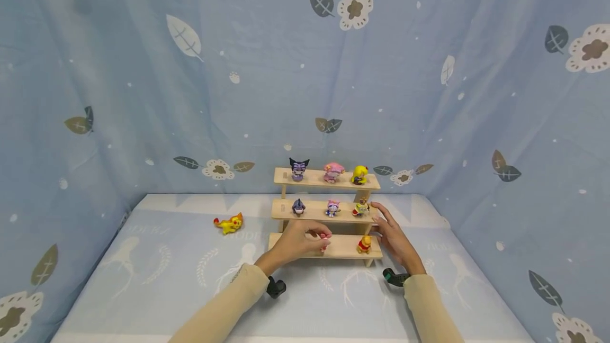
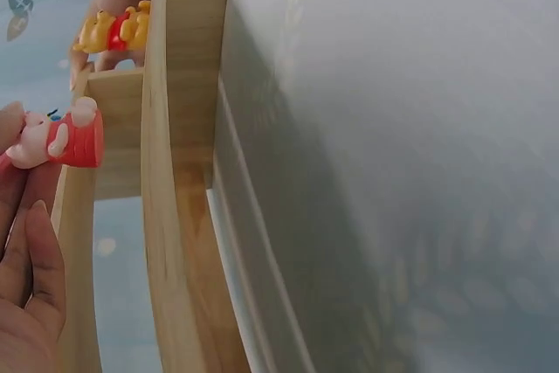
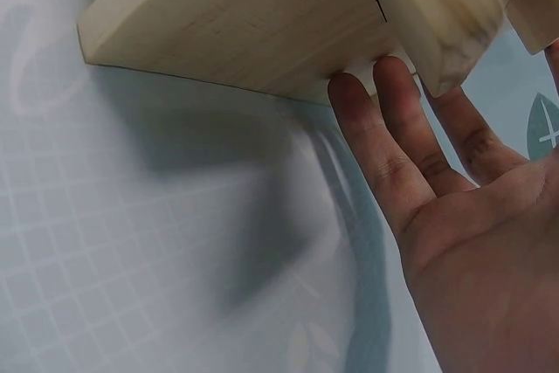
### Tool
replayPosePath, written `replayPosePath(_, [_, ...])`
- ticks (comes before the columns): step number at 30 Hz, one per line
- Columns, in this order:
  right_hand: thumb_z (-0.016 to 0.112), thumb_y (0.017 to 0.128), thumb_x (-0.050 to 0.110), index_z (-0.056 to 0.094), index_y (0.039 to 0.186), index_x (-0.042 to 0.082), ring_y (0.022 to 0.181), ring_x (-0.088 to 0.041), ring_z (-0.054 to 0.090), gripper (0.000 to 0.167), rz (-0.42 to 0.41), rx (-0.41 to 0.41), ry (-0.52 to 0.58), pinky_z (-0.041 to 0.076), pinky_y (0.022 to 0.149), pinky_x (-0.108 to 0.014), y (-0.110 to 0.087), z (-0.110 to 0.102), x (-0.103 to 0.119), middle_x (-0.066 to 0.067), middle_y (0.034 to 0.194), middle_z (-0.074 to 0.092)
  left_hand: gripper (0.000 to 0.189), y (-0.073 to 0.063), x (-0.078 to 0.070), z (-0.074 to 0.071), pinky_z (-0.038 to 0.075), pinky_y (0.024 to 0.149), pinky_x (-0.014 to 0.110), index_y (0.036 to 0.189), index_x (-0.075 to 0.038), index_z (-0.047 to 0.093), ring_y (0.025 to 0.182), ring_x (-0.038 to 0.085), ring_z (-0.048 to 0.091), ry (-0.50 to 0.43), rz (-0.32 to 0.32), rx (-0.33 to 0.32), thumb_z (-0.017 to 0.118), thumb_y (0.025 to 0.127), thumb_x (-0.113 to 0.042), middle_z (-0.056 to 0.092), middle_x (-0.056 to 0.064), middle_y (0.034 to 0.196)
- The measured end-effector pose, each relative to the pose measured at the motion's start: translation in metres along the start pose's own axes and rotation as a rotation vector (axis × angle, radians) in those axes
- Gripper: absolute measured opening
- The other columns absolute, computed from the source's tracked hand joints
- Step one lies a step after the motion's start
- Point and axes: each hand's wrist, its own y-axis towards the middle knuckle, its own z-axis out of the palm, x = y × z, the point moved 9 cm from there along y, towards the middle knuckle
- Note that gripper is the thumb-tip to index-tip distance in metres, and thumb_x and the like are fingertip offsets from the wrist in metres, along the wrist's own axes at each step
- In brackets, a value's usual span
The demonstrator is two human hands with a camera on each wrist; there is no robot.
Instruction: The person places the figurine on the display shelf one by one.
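Note:
My left hand (image 1: 296, 241) pinches a small pink-and-red piglet figurine (image 2: 72, 139) over the lowest board of a three-tier wooden display stand (image 1: 344, 247). In the left wrist view the figurine lies sideways, its red base pointing away from the fingertips; whether it touches the board I cannot tell. At the stand's right end is my right hand (image 1: 396, 238), fingers extended. Two fingertips (image 3: 356, 98) touch the stand's wooden side in the right wrist view. On the lowest board's right part stands a yellow bear figurine (image 1: 364, 245) in a red shirt.
Several figurines line the upper tiers, among them a purple-and-black one (image 1: 298, 170), a pink one (image 1: 333, 172) and a dark blue one (image 1: 298, 207). A yellow-and-orange animal figurine (image 1: 230, 224) lies left of the stand on the cloth-covered table (image 1: 157, 290). A patterned curtain (image 1: 267, 83) hangs behind.

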Motion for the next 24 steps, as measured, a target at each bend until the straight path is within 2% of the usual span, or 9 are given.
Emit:
replayPosePath(6, [0.050, 0.109, 0.042, 0.021, 0.162, 0.030, 0.116, -0.030, 0.056, 0.062, -0.006, 0.019, -0.001, 0.049, 0.097, -0.043, -0.001, 0.004, 0.000, -0.023, 0.159, 0.029, 0.010, 0.003, 0.005, 0.012, 0.059, 0.077, 0.026, 0.102, -0.008, 0.079, 0.089, 0.005, 0.067, -0.039, -0.045, 0.004, 0.079, 0.092, -0.009, 0.076, -0.003, 0.097])
replayPosePath(10, [0.050, 0.109, 0.041, 0.021, 0.162, 0.030, 0.115, -0.029, 0.057, 0.061, -0.005, 0.012, 0.001, 0.050, 0.096, -0.042, -0.002, 0.003, 0.000, -0.023, 0.158, 0.030, 0.010, 0.005, 0.008, 0.019, 0.059, 0.075, 0.023, 0.101, -0.008, 0.079, 0.089, 0.006, 0.068, -0.058, -0.073, 0.007, 0.080, 0.092, -0.009, 0.075, -0.004, 0.097])
replayPosePath(19, [0.051, 0.109, 0.042, 0.024, 0.161, 0.031, 0.116, -0.030, 0.055, 0.060, 0.004, -0.015, 0.000, 0.049, 0.096, -0.042, -0.001, 0.001, 0.000, -0.022, 0.157, 0.033, 0.008, 0.012, 0.012, 0.030, 0.059, 0.074, 0.022, 0.100, -0.007, 0.078, 0.087, 0.005, 0.068, -0.041, -0.080, 0.003, 0.078, 0.092, -0.008, 0.076, 0.004, 0.096])
replayPosePath(24, [0.053, 0.108, 0.043, 0.025, 0.161, 0.033, 0.118, -0.030, 0.055, 0.061, 0.007, -0.026, -0.003, 0.049, 0.098, -0.042, 0.000, -0.001, -0.001, -0.020, 0.158, 0.031, 0.008, 0.014, 0.012, 0.033, 0.058, 0.075, 0.021, 0.101, -0.007, 0.078, 0.086, 0.004, 0.068, -0.037, -0.093, 0.012, 0.077, 0.093, -0.009, 0.075, 0.001, 0.095])
